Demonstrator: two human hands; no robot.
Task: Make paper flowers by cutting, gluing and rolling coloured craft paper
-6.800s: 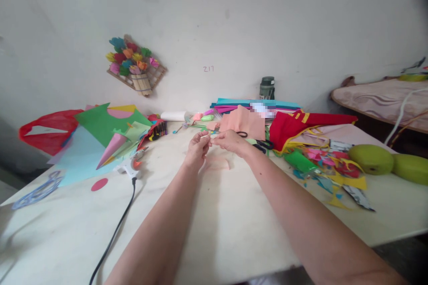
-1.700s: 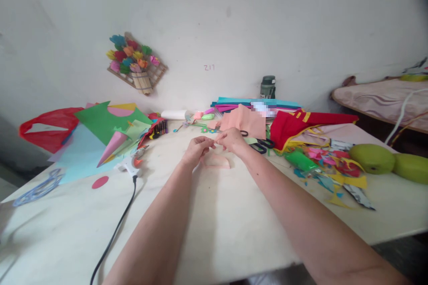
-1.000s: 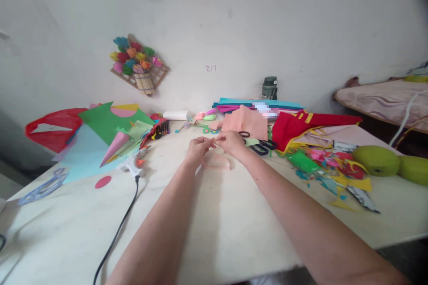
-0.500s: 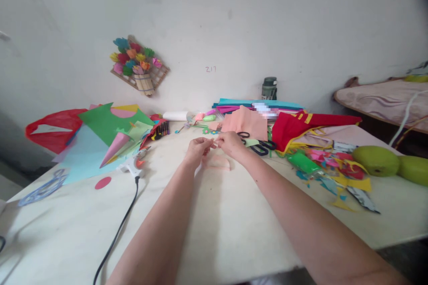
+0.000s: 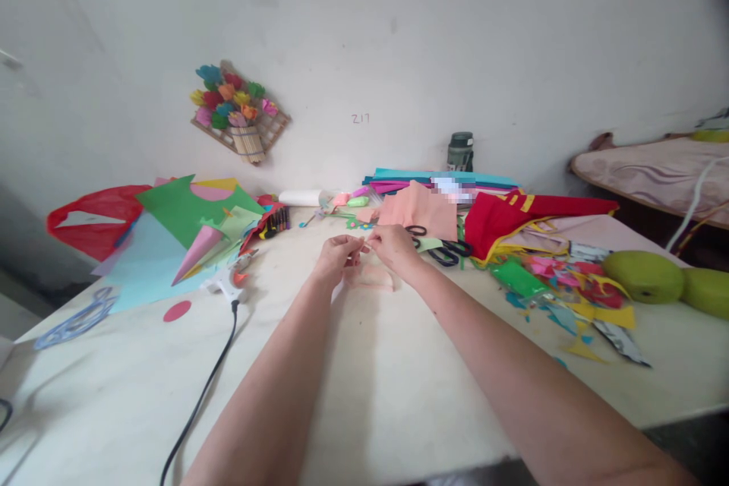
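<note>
Above the middle of the white table, my left hand (image 5: 337, 254) and my right hand (image 5: 394, 247) meet fingertip to fingertip. Both are closed in a pinch on a small pale piece, probably peach paper, too small and too hidden by the fingers to make out. Just below them a cut piece of peach crepe paper (image 5: 374, 279) lies flat on the table. A larger folded sheet of peach crepe paper (image 5: 424, 213) is behind my right hand, with black-handled scissors (image 5: 449, 252) beside it.
A white glue gun (image 5: 228, 287) with a black cord and a pink paper cone (image 5: 197, 254) lie left. To the right are a red cloth (image 5: 501, 224), paper scraps (image 5: 575, 288) and a green cushion-like object (image 5: 643, 276). A dark bottle (image 5: 460, 152) stands at the back.
Both hands stay in nearly the same place, still pinched together. The whole view has shifted very slightly.
</note>
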